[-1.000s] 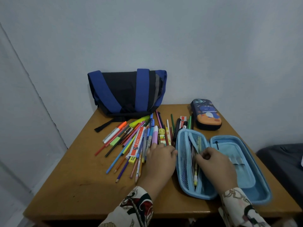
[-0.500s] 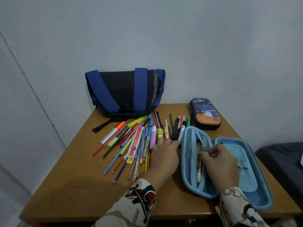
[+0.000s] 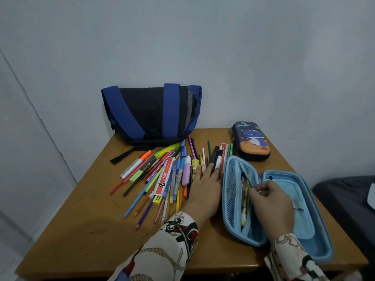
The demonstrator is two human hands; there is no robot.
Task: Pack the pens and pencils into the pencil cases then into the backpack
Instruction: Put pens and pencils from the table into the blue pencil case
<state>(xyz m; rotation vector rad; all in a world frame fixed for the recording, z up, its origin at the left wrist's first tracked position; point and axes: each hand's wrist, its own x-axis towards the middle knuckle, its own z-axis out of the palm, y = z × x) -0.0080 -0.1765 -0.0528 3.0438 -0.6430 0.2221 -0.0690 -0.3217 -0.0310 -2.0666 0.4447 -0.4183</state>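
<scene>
Light-blue fabric lines the open pencil case (image 3: 304,203) lying at the right of the wooden table (image 3: 85,226), its two halves spread flat, as I watch from the head camera midway through the first stage of packing. My read is that the case is being filled: a few pencils already stand in the mesh-side half, and the right hand (image 3: 269,201) curls over the hinge, thumb and forefinger pinching what looks like the inner divider flap to keep that half clear, though the grip is partly hidden. The left hand (image 3: 205,185) rests on the near edge of the loose pile of pens and pencils (image 3: 168,173), fingers straight and slightly spread, tips touching a black marker (image 3: 213,159) and a white-capped marker (image 3: 218,162) just beside the case. Most of the pile lies fanned across the table's middle, unpacked. A second, dark-blue pencil case (image 3: 251,140) sits zipped near the far right edge, and the blue-and-black backpack (image 3: 150,112) leans against the wall behind the pile. Next, I judge, the left fingers must close on those two markers and carry them across into the held-open half.
</scene>
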